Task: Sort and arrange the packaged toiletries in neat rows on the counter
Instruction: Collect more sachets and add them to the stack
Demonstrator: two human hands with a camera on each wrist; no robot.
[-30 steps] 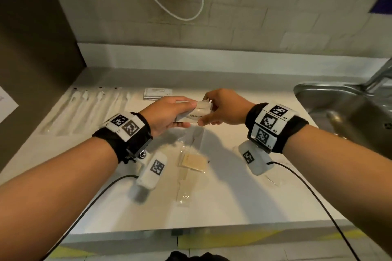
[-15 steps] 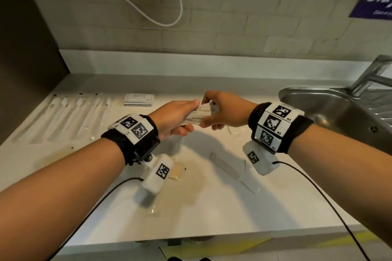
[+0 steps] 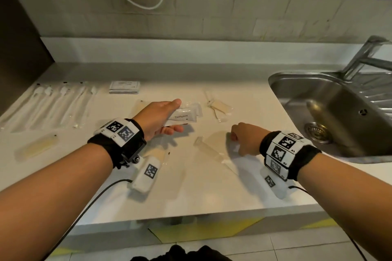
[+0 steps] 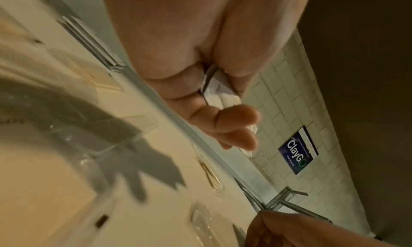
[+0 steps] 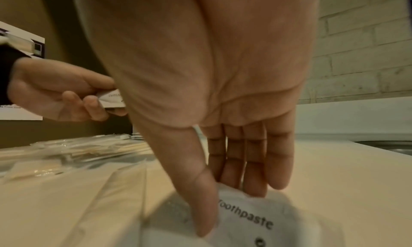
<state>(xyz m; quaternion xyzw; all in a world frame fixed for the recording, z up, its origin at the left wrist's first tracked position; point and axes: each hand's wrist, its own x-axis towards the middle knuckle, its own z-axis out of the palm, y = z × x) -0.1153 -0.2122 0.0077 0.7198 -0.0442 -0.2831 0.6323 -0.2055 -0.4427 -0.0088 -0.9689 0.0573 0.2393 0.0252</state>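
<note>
My left hand (image 3: 158,119) holds a small stack of white toothpaste sachets (image 3: 184,114) above the middle of the pale desk (image 3: 201,188), thumb on top and fingers (image 3: 172,129) curled beneath. My right hand (image 3: 244,141) is lower and nearer the sink (image 3: 331,112). Its fingers (image 5: 254,164) reach down almost straight onto another toothpaste sachet (image 5: 256,219) lying flat on the desk, the thumb pressing its near edge; I judge this a pinch just forming.

These sachets look light, soft and slightly glossy, so I expect them to bend and slide rather than lift cleanly. I would take this one by a crimped end seam, or drag it to get a finger under. Wrapped toothbrushes (image 3: 53,106) lie in a row far left.
</note>
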